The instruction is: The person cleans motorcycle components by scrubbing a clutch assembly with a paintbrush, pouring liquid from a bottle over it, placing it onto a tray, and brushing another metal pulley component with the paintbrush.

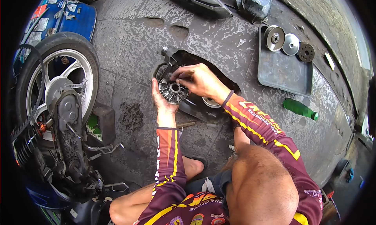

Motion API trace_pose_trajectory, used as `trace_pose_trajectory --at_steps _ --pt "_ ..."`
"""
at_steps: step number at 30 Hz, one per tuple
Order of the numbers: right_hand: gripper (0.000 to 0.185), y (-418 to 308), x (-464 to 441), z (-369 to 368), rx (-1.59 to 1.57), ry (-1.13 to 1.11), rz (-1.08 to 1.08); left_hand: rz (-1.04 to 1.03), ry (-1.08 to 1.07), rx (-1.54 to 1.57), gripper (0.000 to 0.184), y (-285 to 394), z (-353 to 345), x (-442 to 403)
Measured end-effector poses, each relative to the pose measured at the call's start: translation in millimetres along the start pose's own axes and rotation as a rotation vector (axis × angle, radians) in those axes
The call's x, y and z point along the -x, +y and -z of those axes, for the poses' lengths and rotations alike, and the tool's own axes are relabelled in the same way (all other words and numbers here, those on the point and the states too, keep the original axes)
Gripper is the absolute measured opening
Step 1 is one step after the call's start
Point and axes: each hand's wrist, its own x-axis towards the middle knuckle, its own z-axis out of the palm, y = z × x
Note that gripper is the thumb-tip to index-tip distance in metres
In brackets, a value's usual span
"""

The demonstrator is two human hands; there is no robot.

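Note:
My left hand [163,103] is wrapped round the side of a round, finned metal variator pulley [175,94] with a hole through its middle. My right hand [201,81] reaches over it from the right, its fingers bent and pressed together at the upper rim. Whatever those fingertips may hold is hidden. Below both hands a black, shiny shell-like cover [199,109] lies on the floor, with a round metal piece [211,102] in it, partly hidden by my right wrist.
A grey tray [284,78] at the right holds several round metal parts. Beside it lies a green bottle [300,108]. To the left stand a wheel [88,60] and a scooter engine case [69,111]. A dark elongated part [199,2] lies at the far edge.

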Motion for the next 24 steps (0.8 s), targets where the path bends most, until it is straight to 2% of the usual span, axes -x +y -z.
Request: trace_pose_trajectory --at_steps 1,2,4,5,6,8,9,10,12,14,16,18,19,21,24 --pt "0.014 0.5 -2.1 1.0 0.063 -0.073 -0.051 0.050 -0.024 0.011 0.066 2.3 -5.8 6.6" --pt "0.014 9.6 -3.9 -1.1 0.164 -0.024 -0.072 0.049 -0.023 0.010 0.066 1.7 3.1 6.5" --pt "0.013 8.4 -5.4 1.6 0.009 0.022 -0.031 0.083 -0.346 0.061 0.064 6.4 -2.2 9.0" --pt "0.013 7.1 -4.0 -0.3 0.010 0.024 -0.037 -0.018 -0.247 0.042 0.064 -1.3 -7.2 8.8" --pt "0.015 4.8 -2.0 -4.3 -0.070 0.055 -0.116 -0.014 -0.243 0.046 0.064 -3.1 -5.9 8.4" --pt "0.017 3.9 -3.6 -2.5 -0.141 0.079 -0.183 -0.164 -0.135 -0.080 0.067 -4.3 -4.6 3.0" --pt "0.018 5.1 -2.8 -0.5 -0.012 0.046 -0.238 -0.284 -0.071 -0.156 0.068 -8.7 -3.3 0.8" --pt "0.019 6.5 -2.4 1.0 0.117 0.019 -0.295 -0.309 -0.072 -0.164 0.067 -13.8 -1.9 -1.0" --pt "0.021 7.3 -1.2 -1.6 0.098 0.075 -0.288 -0.401 -0.096 -0.279 0.067 -21.8 -1.8 -1.5" --pt "0.020 4.6 1.4 -5.8 0.038 0.197 -0.290 -0.422 -0.136 -0.293 0.067 -25.8 -3.6 1.5" --pt "0.022 10.0 -3.5 -3.3 0.012 0.282 -0.407 -0.488 -0.173 -0.354 0.067 -27.6 -3.8 2.9" --pt "0.023 10.7 -4.4 -3.0 -0.048 0.363 -0.377 -0.491 -0.181 -0.340 0.068 -27.4 -3.1 2.7" --pt "0.023 11.9 -3.4 -2.6 -0.050 0.365 -0.382 -0.489 -0.182 -0.325 0.069 -28.8 -0.9 4.3" --pt "0.023 10.3 -5.3 2.0 0.009 0.128 -0.350 -0.525 -0.197 -0.366 0.070 -28.5 1.8 3.3" --pt "0.023 -2.7 -7.7 5.0 -0.121 0.237 -0.439 -0.518 -0.212 -0.342 0.069 -30.1 0.7 3.3"
